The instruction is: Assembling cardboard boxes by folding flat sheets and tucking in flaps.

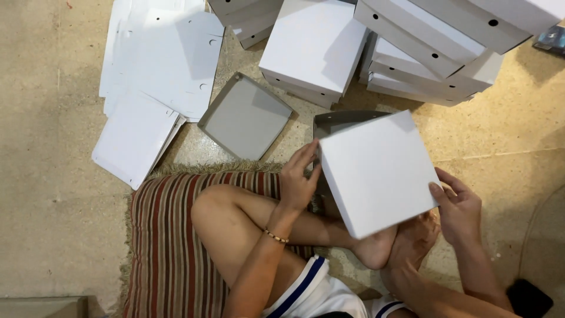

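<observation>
Speckled floor [47,176], striped cushion [170,235] under seated person. White box lid [379,171] held between both hands: left hand [297,182] fingers curled on its near-left edge, right hand [462,209] fingers gripping right edge. Grey tray [246,116] beyond left fingers.

Between the fingers [306,154] sits a plain white square cardboard box lid [379,172]; left of them a grey-lined open cardboard tray [246,116], below them a red, brown and cream striped fabric cushion [168,247].

A home-style packing spot: speckled floor [53,176], striped cushion [170,247] (fringed), stacked white boxes [424,41].
</observation>
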